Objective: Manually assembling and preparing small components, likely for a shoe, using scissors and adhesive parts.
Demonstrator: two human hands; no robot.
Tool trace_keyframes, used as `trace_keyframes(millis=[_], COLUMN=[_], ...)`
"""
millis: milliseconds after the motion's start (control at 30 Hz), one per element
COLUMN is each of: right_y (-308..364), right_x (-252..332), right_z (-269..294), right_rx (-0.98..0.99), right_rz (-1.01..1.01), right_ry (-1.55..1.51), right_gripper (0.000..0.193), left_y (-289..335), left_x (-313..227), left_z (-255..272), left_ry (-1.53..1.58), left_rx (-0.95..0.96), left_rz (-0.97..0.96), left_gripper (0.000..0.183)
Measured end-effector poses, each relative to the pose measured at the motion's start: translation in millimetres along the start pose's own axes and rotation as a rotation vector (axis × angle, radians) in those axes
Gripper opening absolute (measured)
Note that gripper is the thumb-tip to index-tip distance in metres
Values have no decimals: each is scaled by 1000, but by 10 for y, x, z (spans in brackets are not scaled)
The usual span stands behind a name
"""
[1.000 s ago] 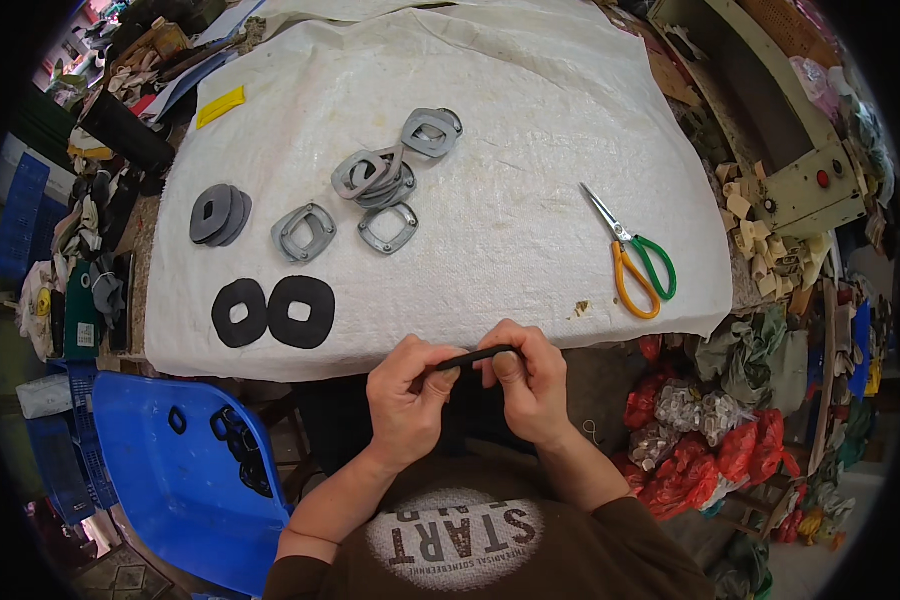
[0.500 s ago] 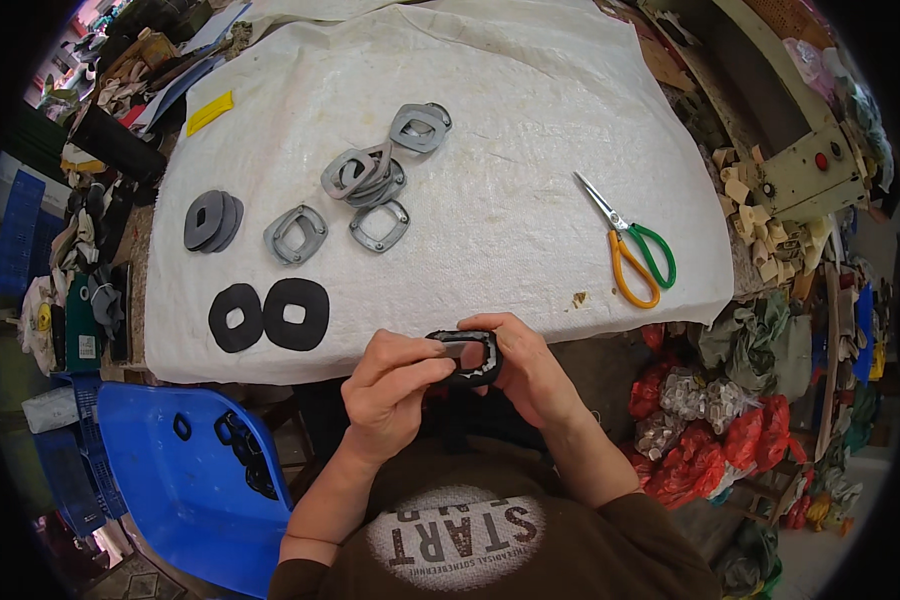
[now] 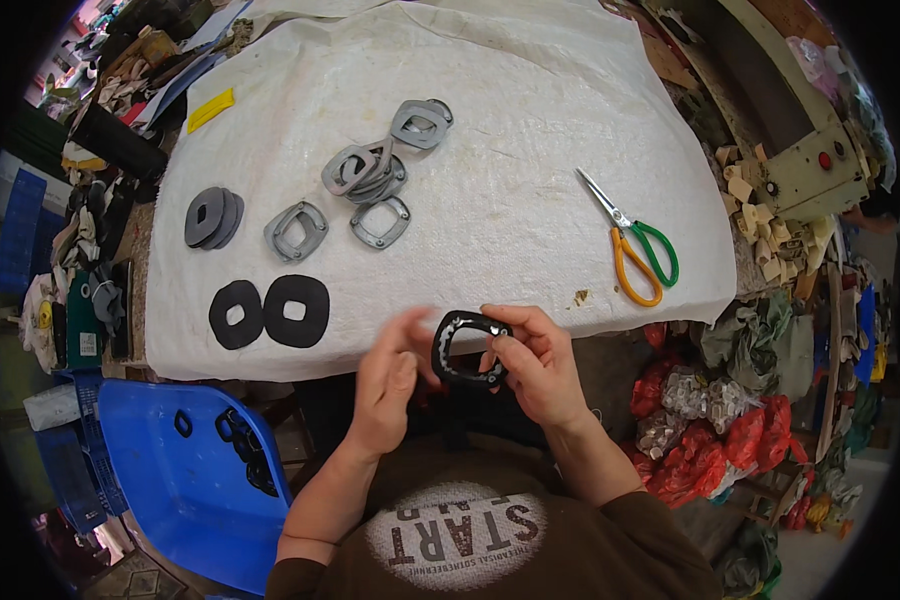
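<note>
Black, the ring-shaped frame [image 3: 460,377] had swung more face-on since half a second earlier, seemingly borne mainly by the right hand [image 3: 543,373], whose fingers clamped one side near the desk [image 3: 530,230] edge, while the left hand [image 3: 382,385] blurred beside it, grip impossible to tell.

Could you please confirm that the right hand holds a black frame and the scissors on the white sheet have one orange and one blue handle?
Not quite: the head view shows the scissors on the white sheet with one orange and one green handle, not blue. The right hand does hold a black frame.
</note>
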State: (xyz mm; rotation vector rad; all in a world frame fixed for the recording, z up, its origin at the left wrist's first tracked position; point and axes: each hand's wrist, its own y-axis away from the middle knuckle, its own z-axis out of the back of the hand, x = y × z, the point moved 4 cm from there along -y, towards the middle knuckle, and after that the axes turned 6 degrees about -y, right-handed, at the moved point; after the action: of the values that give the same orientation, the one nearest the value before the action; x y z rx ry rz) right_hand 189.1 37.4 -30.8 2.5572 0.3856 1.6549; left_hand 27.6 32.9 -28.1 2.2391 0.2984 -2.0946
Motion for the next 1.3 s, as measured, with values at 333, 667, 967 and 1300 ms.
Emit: trace_keyframes(millis=[333, 667, 967, 1300], right_y=[27, 32, -108, -140], right_x=[-184, -63, 128, -102], right_z=[-40, -72, -186, -18], right_rx=[93, 127, 428, 324], right_rz=[-88, -119, 85, 58], right_ry=[-85, 226, 392, 241], right_gripper=[22, 22, 19, 20], left_y=[76, -27, 7, -49], left_x=[32, -29, -113, 19], left_z=[-149, -106, -170, -133], left_ry=[-155, -139, -270, -202], left_rx=[317, 388, 473, 468], left_rz=[68, 138, -18, 137], left_gripper=[33, 26, 28, 35])
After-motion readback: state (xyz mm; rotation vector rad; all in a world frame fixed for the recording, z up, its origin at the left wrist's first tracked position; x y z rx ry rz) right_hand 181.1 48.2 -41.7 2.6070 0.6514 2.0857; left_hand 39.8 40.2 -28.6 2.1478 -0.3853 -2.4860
